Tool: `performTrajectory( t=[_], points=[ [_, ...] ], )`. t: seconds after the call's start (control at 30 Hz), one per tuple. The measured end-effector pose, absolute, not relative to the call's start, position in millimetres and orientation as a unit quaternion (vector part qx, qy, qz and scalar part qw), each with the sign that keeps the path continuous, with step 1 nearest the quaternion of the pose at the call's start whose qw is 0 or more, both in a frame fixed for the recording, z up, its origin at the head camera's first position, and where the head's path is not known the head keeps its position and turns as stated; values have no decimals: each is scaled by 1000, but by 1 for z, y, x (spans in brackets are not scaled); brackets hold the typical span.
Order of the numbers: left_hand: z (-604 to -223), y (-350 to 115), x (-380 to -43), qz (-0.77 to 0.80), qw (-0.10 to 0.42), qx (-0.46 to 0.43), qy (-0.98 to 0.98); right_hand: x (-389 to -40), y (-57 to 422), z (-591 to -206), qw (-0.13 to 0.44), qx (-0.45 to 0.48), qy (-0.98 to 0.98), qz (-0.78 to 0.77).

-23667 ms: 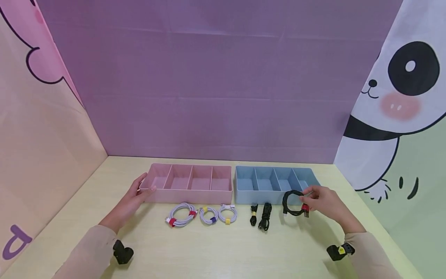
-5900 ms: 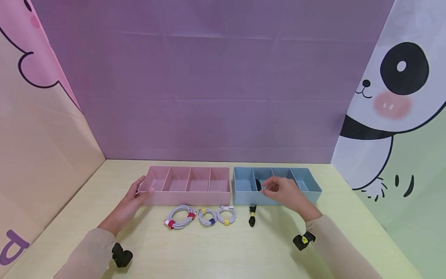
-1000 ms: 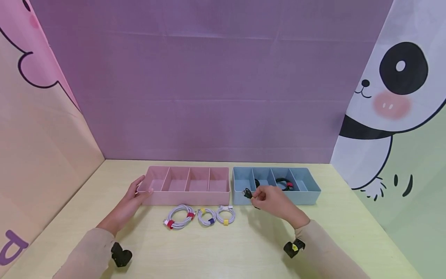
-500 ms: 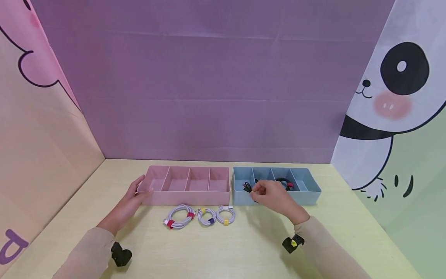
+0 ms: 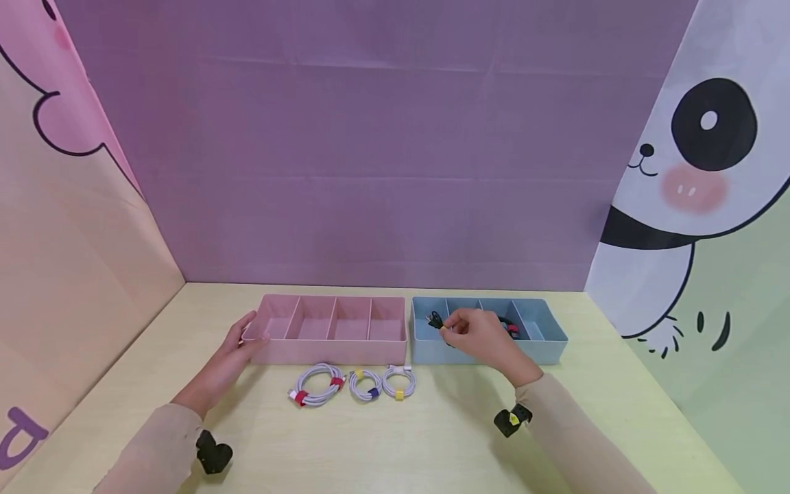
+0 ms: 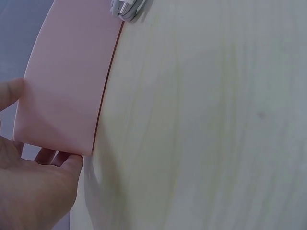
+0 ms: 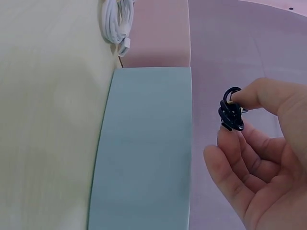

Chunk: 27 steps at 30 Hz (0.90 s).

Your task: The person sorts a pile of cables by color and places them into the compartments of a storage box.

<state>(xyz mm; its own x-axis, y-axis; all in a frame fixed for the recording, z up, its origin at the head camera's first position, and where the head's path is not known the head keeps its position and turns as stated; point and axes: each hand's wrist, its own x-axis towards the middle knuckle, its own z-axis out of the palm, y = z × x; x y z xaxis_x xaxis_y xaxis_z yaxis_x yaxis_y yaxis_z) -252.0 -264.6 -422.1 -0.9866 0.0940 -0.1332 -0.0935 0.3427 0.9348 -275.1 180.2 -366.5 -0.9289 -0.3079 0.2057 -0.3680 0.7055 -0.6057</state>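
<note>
The right hand (image 5: 484,339) pinches a small bundled black cable with a yellow tie (image 5: 435,320) between thumb and fingertips, holding it over the leftmost compartment of a long blue four-compartment box (image 5: 490,352). A coiled black cable with a red strap (image 5: 513,331) sits in that box's third compartment from the left, partly hidden by the hand. The left hand (image 5: 230,351) grips the left end of a matching pink four-compartment box (image 5: 333,351), thumb at the front rim and fingers round the end wall. The two boxes stand just beside each other on a pale wood-grain surface (image 5: 370,446). Before the pink box lie three coiled white cables: one with red straps (image 5: 317,400), one with yellow and blue (image 5: 364,398), one with yellow (image 5: 411,384).
</note>
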Motion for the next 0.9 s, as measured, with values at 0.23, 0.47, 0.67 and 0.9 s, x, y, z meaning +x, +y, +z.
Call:
performTrajectory(
  t=[0.23,0.47,0.67,0.9],
  points=[
    [-425,-266,-254,576,84,2,813,-279,176,-361,43,173,-927,331],
    [-425,-266,-255,585,79,10,807,-286,175,-362,42,167,-929,328],
    [-425,-267,-256,587,75,15,806,-292,172,-362,34,159,-932,325],
    [-429,-266,-256,601,73,21,796,-296,172,-362,30,153,-935,319]
  ],
)
